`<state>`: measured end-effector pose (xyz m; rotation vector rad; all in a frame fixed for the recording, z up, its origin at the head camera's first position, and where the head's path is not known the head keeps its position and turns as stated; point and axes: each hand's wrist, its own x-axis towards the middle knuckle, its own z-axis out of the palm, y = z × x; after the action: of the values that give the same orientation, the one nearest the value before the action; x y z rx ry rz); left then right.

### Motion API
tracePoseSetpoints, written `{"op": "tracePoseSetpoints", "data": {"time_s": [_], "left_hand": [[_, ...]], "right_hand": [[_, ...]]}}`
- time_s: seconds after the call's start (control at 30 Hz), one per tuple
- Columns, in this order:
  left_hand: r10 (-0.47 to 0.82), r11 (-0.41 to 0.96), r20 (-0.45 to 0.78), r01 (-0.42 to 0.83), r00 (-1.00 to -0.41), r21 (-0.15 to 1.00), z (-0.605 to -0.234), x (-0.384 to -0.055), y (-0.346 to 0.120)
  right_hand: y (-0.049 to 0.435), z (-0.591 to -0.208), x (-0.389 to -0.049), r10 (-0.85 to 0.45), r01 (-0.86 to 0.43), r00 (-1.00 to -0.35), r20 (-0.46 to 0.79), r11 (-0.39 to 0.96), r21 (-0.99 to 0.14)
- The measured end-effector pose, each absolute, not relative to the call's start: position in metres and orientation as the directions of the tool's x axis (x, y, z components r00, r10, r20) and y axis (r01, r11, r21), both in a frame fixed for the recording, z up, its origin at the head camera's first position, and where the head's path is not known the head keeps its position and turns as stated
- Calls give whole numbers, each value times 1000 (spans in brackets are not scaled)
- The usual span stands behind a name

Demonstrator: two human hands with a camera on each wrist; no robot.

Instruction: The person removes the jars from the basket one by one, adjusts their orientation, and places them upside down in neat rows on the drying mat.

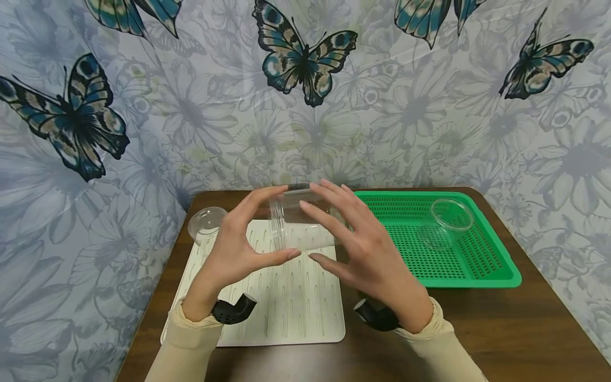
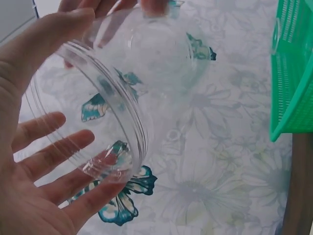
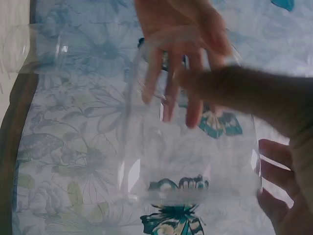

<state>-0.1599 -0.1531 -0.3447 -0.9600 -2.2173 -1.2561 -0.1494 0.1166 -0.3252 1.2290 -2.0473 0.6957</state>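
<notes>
Both hands hold a clear jar (image 1: pixel 292 220) on its side above the white ribbed mat (image 1: pixel 286 297). My left hand (image 1: pixel 234 246) curves around the end with the threaded rim (image 2: pixel 105 93), thumb on one side and fingers on the other. At the other end, my right hand (image 1: pixel 369 246) spans the smooth body, seen closely in the right wrist view. The wallpaper shows through the jar's transparent wall.
Another clear container (image 1: pixel 206 223) stands at the mat's back left corner. To the right, a green perforated basket (image 1: pixel 506 276) holds a clear round container (image 1: pixel 452 216). Brown table (image 1: pixel 477 329) surrounds them, with butterfly-patterned wall covering (image 1: pixel 420 116) behind.
</notes>
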Motion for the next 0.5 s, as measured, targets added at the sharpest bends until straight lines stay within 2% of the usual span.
{"op": "tracePoseSetpoints", "data": {"time_s": [0.1,0.27,0.5], "left_hand": [[376,328,636,738,-674,589,-346,-158,-157],[405,255,615,730,-676,635,-346,-155,-161],[456,63,597,693,-660,718,-344,-153,-159]], "right_hand": [[130,-322,-150,-526,-921,-367,767,321,-221],[146,-324,-155,-467,-892,-450,761,200,-405],[153,-341,-161,-503,-721,-574,646,-63,-690]]}}
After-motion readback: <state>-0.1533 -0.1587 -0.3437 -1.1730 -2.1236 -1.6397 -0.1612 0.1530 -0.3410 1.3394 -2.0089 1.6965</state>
